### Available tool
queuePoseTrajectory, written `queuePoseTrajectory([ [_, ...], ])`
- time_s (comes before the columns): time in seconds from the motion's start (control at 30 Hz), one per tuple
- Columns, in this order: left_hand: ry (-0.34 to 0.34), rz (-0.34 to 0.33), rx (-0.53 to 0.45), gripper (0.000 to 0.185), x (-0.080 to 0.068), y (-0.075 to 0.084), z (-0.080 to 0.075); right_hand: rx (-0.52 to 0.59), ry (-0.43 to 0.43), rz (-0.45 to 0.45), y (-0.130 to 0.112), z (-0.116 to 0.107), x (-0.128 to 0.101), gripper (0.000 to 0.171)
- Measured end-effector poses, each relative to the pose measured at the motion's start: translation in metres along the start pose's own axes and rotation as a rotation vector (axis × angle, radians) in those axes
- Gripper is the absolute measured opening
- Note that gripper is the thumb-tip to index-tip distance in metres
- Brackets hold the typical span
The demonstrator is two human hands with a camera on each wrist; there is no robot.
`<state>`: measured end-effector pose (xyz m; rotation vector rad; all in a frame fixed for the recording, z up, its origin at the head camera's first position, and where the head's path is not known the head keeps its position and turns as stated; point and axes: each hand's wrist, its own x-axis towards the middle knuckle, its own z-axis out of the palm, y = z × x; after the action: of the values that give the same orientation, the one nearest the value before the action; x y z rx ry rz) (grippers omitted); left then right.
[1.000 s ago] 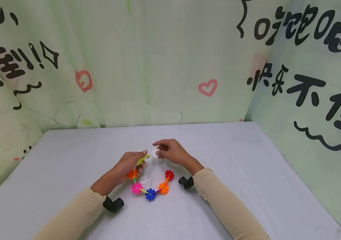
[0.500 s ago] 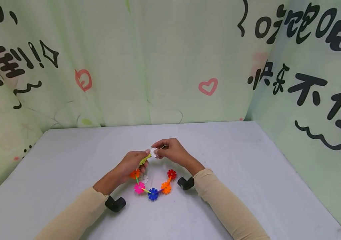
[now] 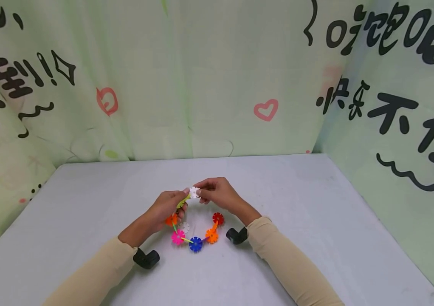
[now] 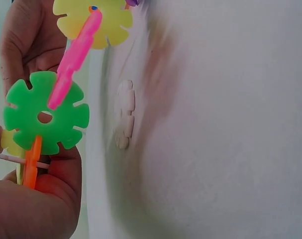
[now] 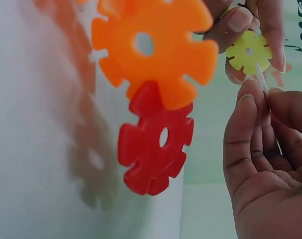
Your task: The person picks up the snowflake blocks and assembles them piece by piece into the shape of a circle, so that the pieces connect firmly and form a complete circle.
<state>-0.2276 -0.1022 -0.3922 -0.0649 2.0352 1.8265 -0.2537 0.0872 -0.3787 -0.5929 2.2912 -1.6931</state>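
My left hand (image 3: 165,208) grips one end of a chain of notched plastic snowflake discs, by a yellow disc (image 5: 249,54). A white disc (image 3: 193,192) is pinched by its edge between thumb and fingers of my right hand (image 3: 218,193). In the right wrist view it stands edge-on against the yellow disc's rim; how deep it sits in a notch cannot be told. The chain hangs in a curve through orange, pink (image 3: 178,237), blue (image 3: 195,244) and orange (image 3: 212,235) to a red disc (image 5: 155,144). A green disc (image 4: 46,94) links in between, close to my left palm.
One loose white disc (image 4: 124,114) lies on the white tabletop (image 3: 278,204) below the chain. Black wrist devices (image 3: 146,258) stick out under both wrists. A pale green curtain (image 3: 217,76) with printed characters surrounds the table's back and sides.
The white disc in my right hand, earlier apart from the yellow disc, now meets it. My left hand and the chain have shifted slightly right, and the chain's lower part has lifted a little.
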Motion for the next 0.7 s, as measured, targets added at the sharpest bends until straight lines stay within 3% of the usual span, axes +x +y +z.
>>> queuePoseTrajectory([
  [0.37, -0.048, 0.047, 0.010, 0.060, -0.0010, -0.0035, 0.0014, 0.000, 0.017, -0.016, 0.0058, 0.0051, 0.0001, 0.016],
  [0.7, -0.002, 0.024, 0.008, 0.061, -0.0006, -0.0026, 0.0013, -0.015, 0.007, -0.026, 0.0082, 0.0034, 0.0003, 0.021],
])
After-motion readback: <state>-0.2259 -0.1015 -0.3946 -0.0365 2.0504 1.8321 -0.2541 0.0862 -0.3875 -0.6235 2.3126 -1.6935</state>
